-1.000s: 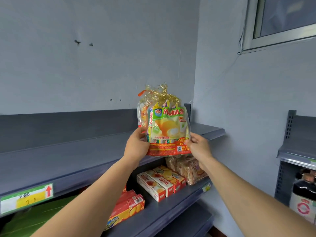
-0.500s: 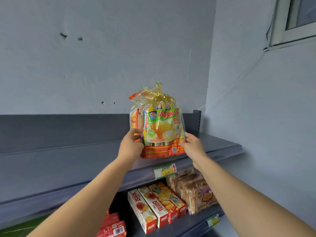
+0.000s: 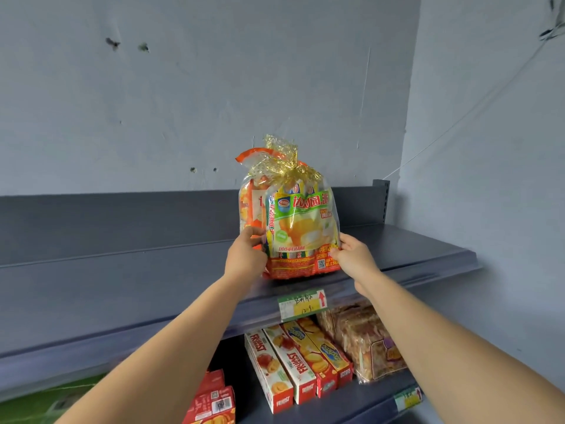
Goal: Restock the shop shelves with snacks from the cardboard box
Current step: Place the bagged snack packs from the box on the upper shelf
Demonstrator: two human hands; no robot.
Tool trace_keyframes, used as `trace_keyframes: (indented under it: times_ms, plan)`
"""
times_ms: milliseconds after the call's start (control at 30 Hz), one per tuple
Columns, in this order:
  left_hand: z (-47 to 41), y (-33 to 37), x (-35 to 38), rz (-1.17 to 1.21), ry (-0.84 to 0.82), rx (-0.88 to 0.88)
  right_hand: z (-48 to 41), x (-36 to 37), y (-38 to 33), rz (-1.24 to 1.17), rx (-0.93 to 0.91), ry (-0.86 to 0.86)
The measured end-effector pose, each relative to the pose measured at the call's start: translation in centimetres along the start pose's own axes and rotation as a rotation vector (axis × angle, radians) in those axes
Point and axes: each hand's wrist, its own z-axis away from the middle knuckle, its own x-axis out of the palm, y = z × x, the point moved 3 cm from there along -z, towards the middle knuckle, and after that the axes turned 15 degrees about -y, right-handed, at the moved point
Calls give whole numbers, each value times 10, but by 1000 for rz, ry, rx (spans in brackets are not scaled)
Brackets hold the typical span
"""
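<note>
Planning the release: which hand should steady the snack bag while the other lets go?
Probably the left hand: it grips the snack bag broadly along its side, while the right hand only pinches its lower corner. The bag seems to rest on the top shelf.

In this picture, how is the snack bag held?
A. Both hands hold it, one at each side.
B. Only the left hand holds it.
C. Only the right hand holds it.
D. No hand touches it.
A: the left hand grips the left side of the snack bag, and the right hand pinches its right edge.
</note>
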Motion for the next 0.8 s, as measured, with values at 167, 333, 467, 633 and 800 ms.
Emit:
trace_keyframes:
  times_ms: [167, 333, 467, 633, 800]
  plan:
    - [-3, -1, 3, -75, 16, -18, -11, -1, 8, 49, 3, -21]
    - [-4, -1, 4, -160, 18, -37, -14, -1, 11, 137, 8, -32]
    - [-3, -4, 7, -223, 16, -68, -11, -2, 9, 175, 25, -41]
    - [3, -4, 10, -326, -6, -109, -3, -1, 7, 231, 47, -29]
    - [13, -4, 9, -390, -36, -120, 14, 1, 1, 314, 97, 20]
